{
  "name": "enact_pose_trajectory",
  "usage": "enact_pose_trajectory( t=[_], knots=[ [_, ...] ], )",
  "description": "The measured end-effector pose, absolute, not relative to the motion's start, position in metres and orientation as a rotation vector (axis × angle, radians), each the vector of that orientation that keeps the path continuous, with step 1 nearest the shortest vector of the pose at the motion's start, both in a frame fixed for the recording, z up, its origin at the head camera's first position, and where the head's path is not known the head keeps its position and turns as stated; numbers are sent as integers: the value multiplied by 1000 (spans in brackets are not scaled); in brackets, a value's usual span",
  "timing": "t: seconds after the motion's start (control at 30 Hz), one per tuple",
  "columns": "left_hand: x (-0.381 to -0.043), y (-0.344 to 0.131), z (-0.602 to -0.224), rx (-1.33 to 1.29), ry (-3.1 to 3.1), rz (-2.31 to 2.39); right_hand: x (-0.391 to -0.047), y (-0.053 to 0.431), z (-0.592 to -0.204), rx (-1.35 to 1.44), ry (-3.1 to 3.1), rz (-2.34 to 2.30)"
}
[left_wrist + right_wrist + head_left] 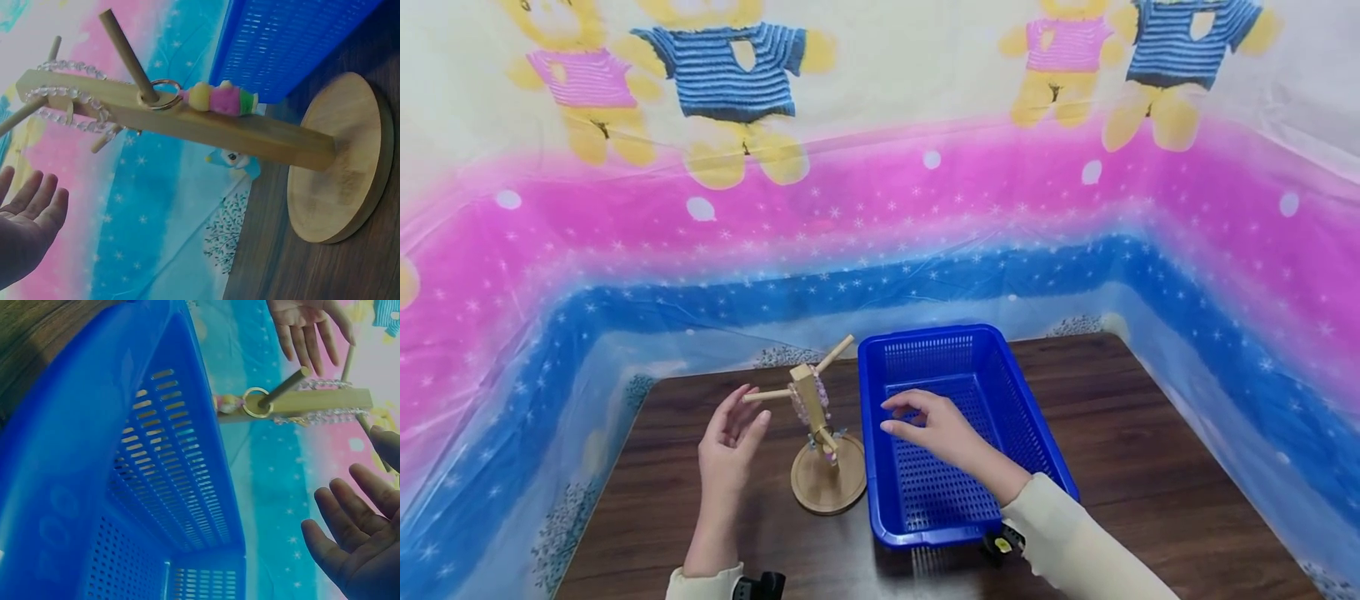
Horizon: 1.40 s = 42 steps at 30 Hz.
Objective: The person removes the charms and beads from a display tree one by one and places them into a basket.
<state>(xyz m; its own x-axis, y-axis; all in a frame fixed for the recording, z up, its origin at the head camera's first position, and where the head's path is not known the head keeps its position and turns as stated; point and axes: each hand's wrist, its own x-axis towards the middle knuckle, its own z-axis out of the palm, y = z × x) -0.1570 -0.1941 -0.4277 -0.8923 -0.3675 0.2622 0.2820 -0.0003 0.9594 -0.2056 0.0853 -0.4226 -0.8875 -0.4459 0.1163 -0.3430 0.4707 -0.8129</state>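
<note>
A wooden stand with several pegs rises from a round base. Clear beaded bracelets hang on its upper pegs. Lower down, a keychain with pink, yellow and green parts hangs by its ring, and a light-blue charm shows behind the post. My left hand is beside the left peg's tip, fingers loosely bent and holding nothing; whether it touches the peg I cannot tell. Over the blue basket, my right hand hovers with relaxed, spread fingers and nothing in them.
The basket stands close to the right of the stand's base, its slotted inside visible. Both are on a dark wooden table. A printed cloth with bears and pink and blue bands surrounds the table's back and sides.
</note>
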Motion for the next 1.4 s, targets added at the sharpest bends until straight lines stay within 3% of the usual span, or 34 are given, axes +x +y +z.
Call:
enact_pose_trajectory(
  t=[1.4],
  knots=[
    [-168, -178, -421, 56, -1380, -2082, -217, 36, -451, -623, 2454, -1409]
  ],
)
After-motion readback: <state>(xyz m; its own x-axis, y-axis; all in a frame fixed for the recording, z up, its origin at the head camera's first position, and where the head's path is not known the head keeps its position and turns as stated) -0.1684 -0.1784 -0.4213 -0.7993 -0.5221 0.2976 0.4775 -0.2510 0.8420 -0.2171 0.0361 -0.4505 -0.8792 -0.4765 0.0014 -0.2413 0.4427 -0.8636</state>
